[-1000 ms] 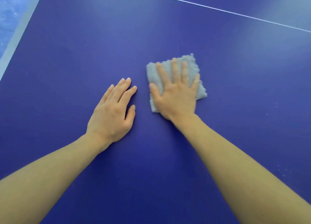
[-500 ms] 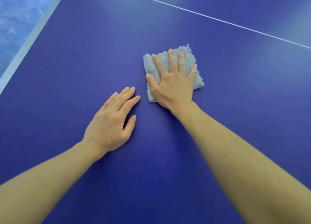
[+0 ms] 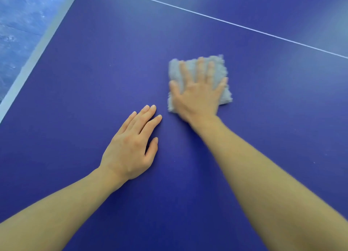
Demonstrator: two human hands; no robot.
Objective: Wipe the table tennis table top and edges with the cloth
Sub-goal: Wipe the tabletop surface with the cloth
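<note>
The dark blue table tennis table top (image 3: 94,71) fills the view. A small folded grey fluffy cloth (image 3: 219,67) lies on it right of centre. My right hand (image 3: 197,98) presses flat on the cloth with fingers spread, covering most of it; both are slightly motion-blurred. To the left and nearer me, my left hand (image 3: 130,147) rests palm down on the bare surface, fingers together, holding nothing.
A thin white line (image 3: 226,21) crosses the table beyond the cloth. The table's pale left edge (image 3: 37,51) runs diagonally at upper left, with blue mottled floor (image 3: 18,24) beyond it.
My right hand has slid the cloth farther from me, widening its gap to the left hand. The view has shifted, showing more of the left edge and floor.
</note>
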